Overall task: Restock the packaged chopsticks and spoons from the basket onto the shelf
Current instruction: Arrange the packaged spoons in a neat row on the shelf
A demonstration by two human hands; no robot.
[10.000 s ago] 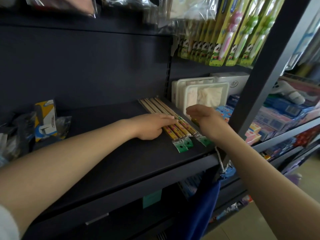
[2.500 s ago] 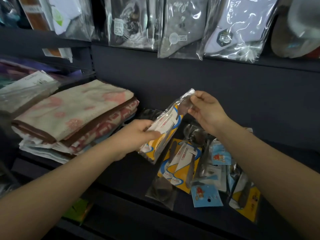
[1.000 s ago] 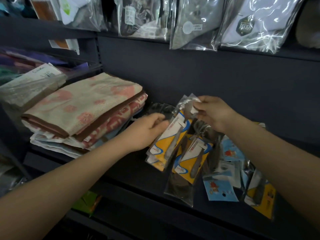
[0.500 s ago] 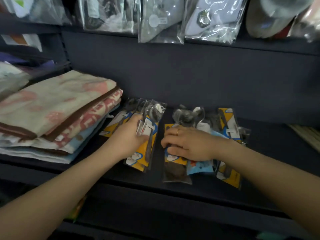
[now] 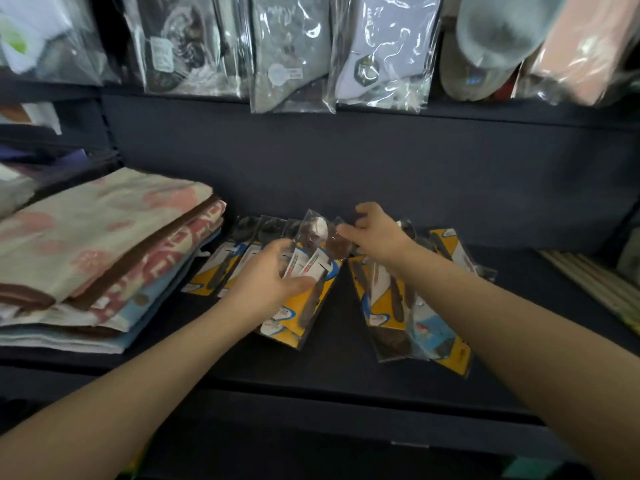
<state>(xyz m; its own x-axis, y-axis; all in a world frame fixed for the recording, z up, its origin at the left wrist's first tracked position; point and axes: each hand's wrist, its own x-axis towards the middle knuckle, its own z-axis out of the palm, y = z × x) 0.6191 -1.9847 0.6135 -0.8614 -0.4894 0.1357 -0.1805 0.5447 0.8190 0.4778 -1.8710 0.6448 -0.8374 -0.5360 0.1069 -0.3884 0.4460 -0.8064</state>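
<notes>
Several packaged spoons with yellow and blue cards lie on the dark shelf [image 5: 346, 368]. My left hand [image 5: 266, 285] grips a small stack of spoon packets [image 5: 308, 271] tilted up at the shelf's middle. My right hand [image 5: 375, 233] pinches the clear top end of a packet just right of that stack. Two more packets [image 5: 221, 268] lie flat at the left beside the towels. A loose pile of spoon packets [image 5: 408, 317] lies under my right forearm. Packaged chopsticks [image 5: 595, 282] lie at the far right of the shelf. The basket is out of view.
A stack of folded towels [image 5: 100, 251] fills the shelf's left side. Bagged socks [image 5: 291, 53] hang from the rail above, low over the back of the shelf. The shelf's front edge [image 5: 346, 407] runs below my forearms.
My right hand has lifted off the right pile and moved up and left to the top of a packet. My left hand holds the stack more upright.
</notes>
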